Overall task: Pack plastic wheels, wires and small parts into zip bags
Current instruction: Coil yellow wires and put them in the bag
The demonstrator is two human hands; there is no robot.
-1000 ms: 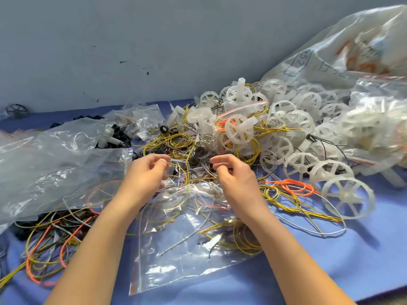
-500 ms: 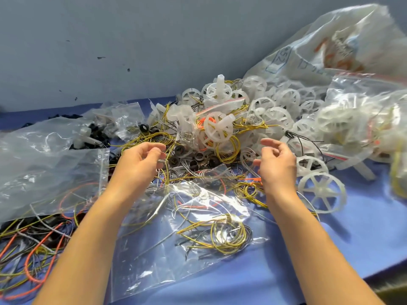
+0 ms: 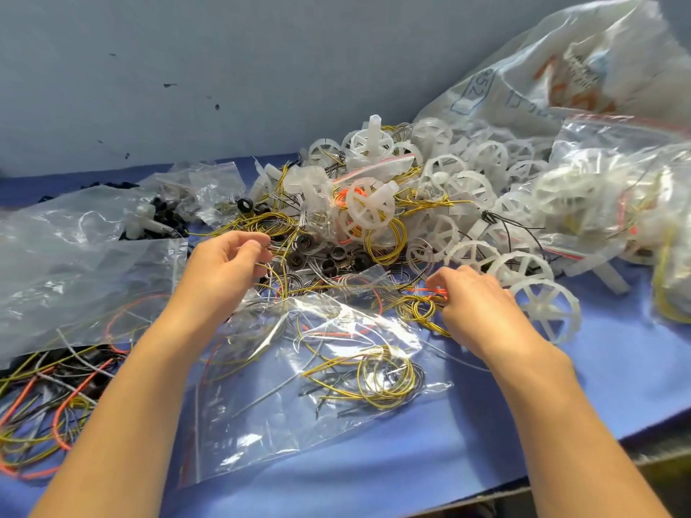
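Observation:
A clear zip bag (image 3: 299,386) lies flat on the blue table between my arms, with yellow and grey wire coils inside. My left hand (image 3: 224,271) pinches the bag's upper edge near its mouth. My right hand (image 3: 471,304) is lowered onto a loose bundle of yellow and orange wires (image 3: 418,304) just right of the bag's mouth, fingers curled round the strands. Behind both hands sits a heap of white plastic wheels (image 3: 467,203), yellow wire loops and small black rings (image 3: 303,243).
Large clear bags (image 3: 74,271) cover the left of the table, over loose orange and yellow wires (image 3: 45,416). More bags of wheels (image 3: 605,196) pile up at the right. A grey wall stands behind; the table's front edge (image 3: 561,476) runs at lower right.
My right hand left the bag's mouth, swung out to the right and came down onto the loose yellow and orange wires. My left hand kept its pinch on the bag.

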